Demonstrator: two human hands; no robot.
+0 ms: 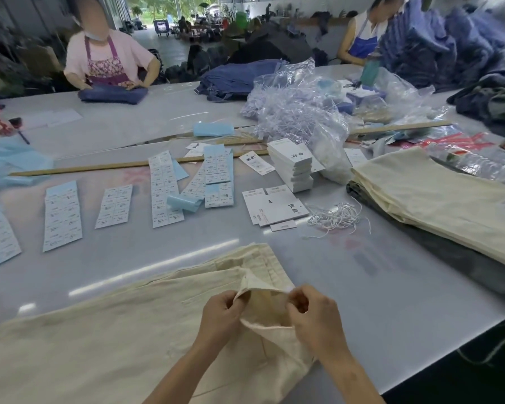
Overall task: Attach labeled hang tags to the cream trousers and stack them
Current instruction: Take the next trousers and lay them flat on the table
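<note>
A pair of cream trousers (105, 339) lies across the near table, waistband toward the middle. My left hand (220, 317) pinches the left side of the opened waistband. My right hand (315, 314) pinches the right side, and the two hold the opening apart. White hang tags lie beyond: a flat stack (274, 207) and a taller stack (292, 166). A tangle of white strings (334, 218) sits just right of the flat stack. At the right edge, a stack of folded cream trousers (438, 199) rests on dark fabric.
Sheets of printed sticker labels (164, 189) spread across the middle left, with a long wooden stick (99, 168) behind them. Clear bags of plastic fasteners (298, 112) pile up at the back. Two persons work on blue garments at the far side.
</note>
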